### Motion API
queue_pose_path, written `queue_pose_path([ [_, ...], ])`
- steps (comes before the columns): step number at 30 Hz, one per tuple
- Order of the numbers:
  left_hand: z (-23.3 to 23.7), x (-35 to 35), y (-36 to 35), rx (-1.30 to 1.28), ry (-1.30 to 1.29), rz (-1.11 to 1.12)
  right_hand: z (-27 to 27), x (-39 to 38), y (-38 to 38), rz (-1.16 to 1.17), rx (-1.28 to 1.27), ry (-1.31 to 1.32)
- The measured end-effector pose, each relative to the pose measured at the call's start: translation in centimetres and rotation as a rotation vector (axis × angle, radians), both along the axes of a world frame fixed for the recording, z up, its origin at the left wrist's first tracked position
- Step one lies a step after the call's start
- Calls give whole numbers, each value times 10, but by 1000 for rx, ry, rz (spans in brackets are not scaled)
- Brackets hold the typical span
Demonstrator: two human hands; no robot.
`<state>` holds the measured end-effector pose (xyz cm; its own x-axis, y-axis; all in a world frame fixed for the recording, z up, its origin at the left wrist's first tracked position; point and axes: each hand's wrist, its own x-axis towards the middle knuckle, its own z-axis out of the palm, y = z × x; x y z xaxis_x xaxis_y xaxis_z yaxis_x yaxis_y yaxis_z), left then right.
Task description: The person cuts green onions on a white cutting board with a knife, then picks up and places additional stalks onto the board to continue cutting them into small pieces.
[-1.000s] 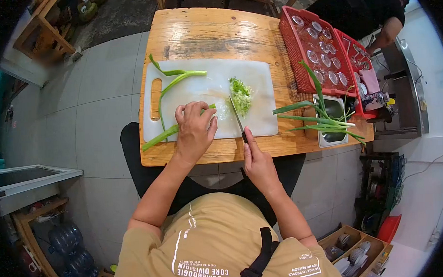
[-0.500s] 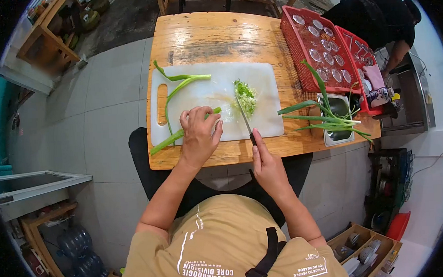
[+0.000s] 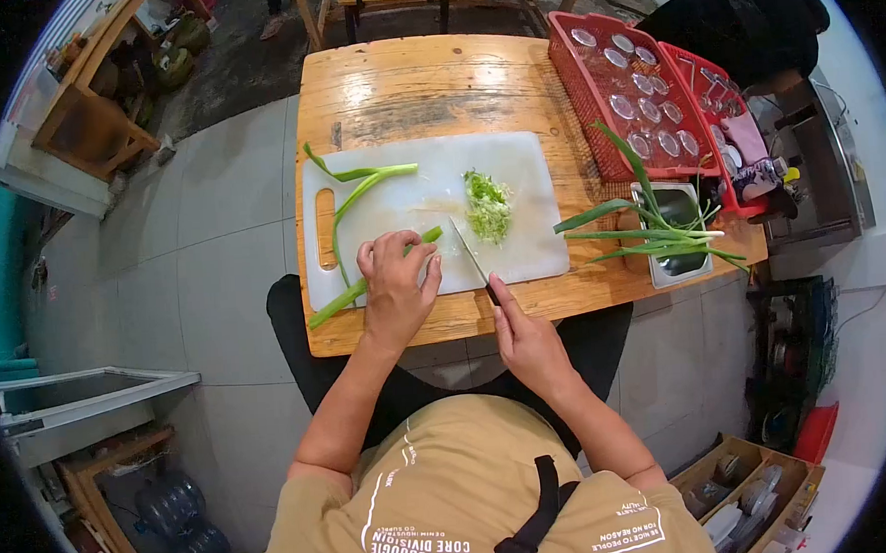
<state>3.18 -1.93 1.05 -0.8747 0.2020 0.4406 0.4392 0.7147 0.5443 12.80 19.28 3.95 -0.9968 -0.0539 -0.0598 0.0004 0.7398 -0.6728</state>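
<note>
My left hand (image 3: 399,279) is closed over a green onion stalk (image 3: 342,301) that lies slanted on the white cutting board (image 3: 438,189). My right hand (image 3: 528,337) grips a knife (image 3: 473,257) by its black handle. The blade lies between the stalk's cut end and a small heap of chopped green onion (image 3: 488,209), apart from both as far as I can see. Another green onion (image 3: 368,176), bent with long leaves, rests at the board's left side near its handle slot.
Several whole green onions (image 3: 666,233) lie across a metal container (image 3: 676,204) at the table's right edge. Behind it stands a red basket (image 3: 593,88) of glasses, with a second red basket (image 3: 688,83) alongside. A person in black (image 3: 740,26) is at the far right.
The knife has moved left, from beside the chopped heap toward the stalk under my left hand. The whole view has shifted slightly. My left hand keeps its hold.
</note>
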Motion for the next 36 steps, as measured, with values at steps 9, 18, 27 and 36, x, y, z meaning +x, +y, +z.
queue_pose_path([
  [9,2,-2,4,1,-26,-21,-3,-6,7,21,119,83],
  [18,14,-10,16,-60,-8,-227,-4,-4,6,-48,140,231],
  [27,22,-19,29,-175,-35,-362,3,-2,9,-83,149,238],
  [36,6,-24,22,-238,-16,-296,-4,11,8,-79,110,198],
])
